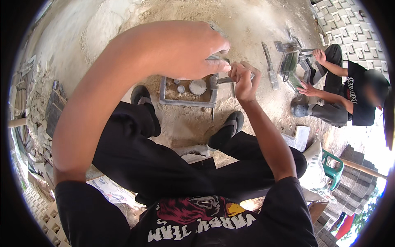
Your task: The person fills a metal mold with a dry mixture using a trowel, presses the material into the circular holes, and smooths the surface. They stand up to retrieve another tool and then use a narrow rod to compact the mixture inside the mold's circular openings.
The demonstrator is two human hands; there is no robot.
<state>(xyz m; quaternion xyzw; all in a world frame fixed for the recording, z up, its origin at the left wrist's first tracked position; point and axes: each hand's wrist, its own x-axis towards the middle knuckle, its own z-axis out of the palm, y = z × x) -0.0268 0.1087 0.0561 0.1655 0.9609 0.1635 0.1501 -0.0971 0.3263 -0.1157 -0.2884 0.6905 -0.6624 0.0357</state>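
Observation:
My left hand is raised over the work spot, its fingers curled around something grey-green that its back mostly hides. Close beside its fingertips, my right hand is closed around the handle of a hammer. The hammer's blocky head points left, above the right rim of a shallow rectangular tray. Inside that tray lie sandy material, a round pale disc and two smaller round pieces, partly covered by my left forearm.
At the right a seated co-worker holds a hammer at a dark metal frame. A long metal bar lies on the dusty ground. A green plastic chair and a white sack stand at lower right; rubble lies far left.

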